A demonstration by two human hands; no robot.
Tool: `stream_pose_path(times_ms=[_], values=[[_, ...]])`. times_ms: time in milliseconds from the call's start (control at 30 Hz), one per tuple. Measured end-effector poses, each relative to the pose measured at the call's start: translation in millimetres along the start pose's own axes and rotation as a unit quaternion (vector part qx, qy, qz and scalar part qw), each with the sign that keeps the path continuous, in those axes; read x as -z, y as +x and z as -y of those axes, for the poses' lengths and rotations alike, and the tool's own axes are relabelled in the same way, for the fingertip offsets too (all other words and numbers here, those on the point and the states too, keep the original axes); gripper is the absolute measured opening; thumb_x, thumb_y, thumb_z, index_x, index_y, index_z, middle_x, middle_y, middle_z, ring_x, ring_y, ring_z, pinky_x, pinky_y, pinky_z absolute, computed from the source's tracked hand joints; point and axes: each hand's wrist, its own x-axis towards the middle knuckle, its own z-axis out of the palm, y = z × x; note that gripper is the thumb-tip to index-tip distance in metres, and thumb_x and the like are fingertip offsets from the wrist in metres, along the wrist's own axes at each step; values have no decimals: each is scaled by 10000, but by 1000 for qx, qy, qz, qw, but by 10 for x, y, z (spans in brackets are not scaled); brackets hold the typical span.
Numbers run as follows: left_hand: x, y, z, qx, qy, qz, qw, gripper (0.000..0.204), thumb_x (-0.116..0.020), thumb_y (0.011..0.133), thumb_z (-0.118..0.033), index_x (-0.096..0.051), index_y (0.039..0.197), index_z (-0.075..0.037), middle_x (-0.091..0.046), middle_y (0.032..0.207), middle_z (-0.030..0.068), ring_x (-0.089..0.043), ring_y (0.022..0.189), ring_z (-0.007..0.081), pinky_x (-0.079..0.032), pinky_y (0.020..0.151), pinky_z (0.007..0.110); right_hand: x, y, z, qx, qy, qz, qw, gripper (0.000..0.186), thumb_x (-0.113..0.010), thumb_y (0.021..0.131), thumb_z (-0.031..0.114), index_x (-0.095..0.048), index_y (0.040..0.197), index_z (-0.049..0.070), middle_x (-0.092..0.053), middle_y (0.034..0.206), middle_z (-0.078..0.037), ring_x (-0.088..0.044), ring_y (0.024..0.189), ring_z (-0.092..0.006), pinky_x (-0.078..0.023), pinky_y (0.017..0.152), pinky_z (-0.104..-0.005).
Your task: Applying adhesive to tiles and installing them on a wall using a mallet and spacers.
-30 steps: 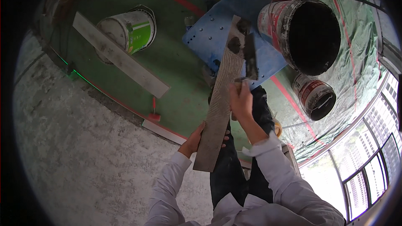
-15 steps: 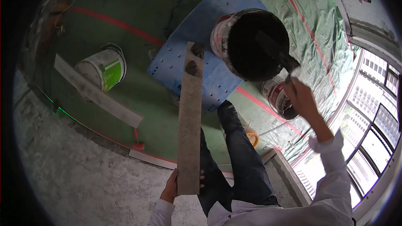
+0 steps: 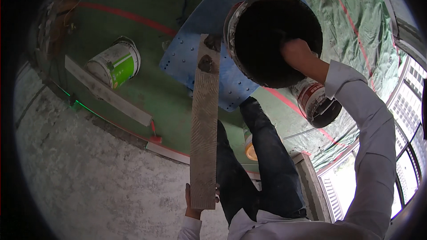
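Observation:
My left hand (image 3: 192, 203) grips the near end of a long, narrow tile strip (image 3: 204, 129), its fingers wrapped round both edges. The ridged, greyish-brown face is turned up, and two dark dabs of mortar (image 3: 206, 63) sit near its far end. My right hand (image 3: 299, 53) is closed and reaches inside a large bucket (image 3: 234, 46) with a crusted rim. It holds a trowel, whose handle showed in the earlier frame; now the blade is lost in the dark interior. The bucket stands on a blue step platform (image 3: 180, 58), to the right of the strip's far end.
At left, another strip (image 3: 106, 92) leans by a white-and-green bucket (image 3: 120, 66). A smaller red-and-white bucket (image 3: 310, 97) stands under my right forearm. A tub with an orange-yellow rim (image 3: 250, 151) is beside my leg. Green sheeting (image 3: 356, 22) covers the right side near the windows.
My right hand has moved from the bucket's near right rim into it, taking the trowel down out of sight. The strip stays in my left hand, and the view has shifted slightly.

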Motion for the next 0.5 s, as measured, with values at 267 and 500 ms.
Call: stream_pose_path(times_ms=[267, 500], values=[[209, 293, 326, -13, -2, 18, 1000, 1156, -569, 952, -826, -262, 1713, -11, -490, 1551, 393, -608, 1313, 534, -572, 977, 677, -918, 244, -201, -58, 241, 154, 956, 374, -581, 1074, 257, -719, 1343, 37, -757, 1172, -298, -787, 797, -369, -649, 690, -488], [257, 174, 344, -36, -74, 35, 996, 1165, -619, 943, -799, -241, 1724, -21, -402, 1634, 383, -549, 1389, 546, -544, 1016, 719, 384, 168, 451, -191, 567, 200, 776, 486, -547, 1116, 379, -643, 1363, -28, -615, 721, -92, -573, 448, -210, -509, 413, -378]])
